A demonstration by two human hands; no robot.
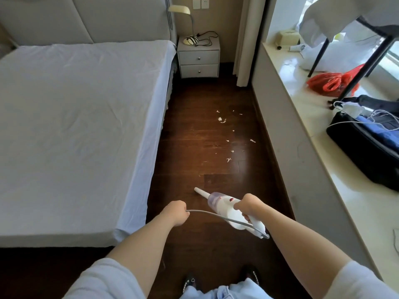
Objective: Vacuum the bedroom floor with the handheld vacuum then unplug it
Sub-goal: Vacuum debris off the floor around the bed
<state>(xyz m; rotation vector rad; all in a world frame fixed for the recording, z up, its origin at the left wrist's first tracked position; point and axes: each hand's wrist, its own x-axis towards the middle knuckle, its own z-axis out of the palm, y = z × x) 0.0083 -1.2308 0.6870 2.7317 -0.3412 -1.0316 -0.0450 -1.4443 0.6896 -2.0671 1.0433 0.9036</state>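
Observation:
A white handheld vacuum [224, 205] with a clear dust cup and a narrow nozzle points forward and left over the dark wooden floor [207, 130]. My right hand [248, 207] grips its handle. A grey power cord [211, 214] runs from the handle's rear end in a curve to my left hand [176, 212], which is closed around it. Several small white scraps of debris [228, 137] lie scattered on the floor ahead of the nozzle, in the aisle between the bed and the window ledge.
A bed [75, 126] with a pale sheet borders the aisle on the left. At the far end stands a white nightstand [198, 59] with a lamp. The window ledge [313, 134] on the right holds a black bag, cables, red plastic bags and chair legs.

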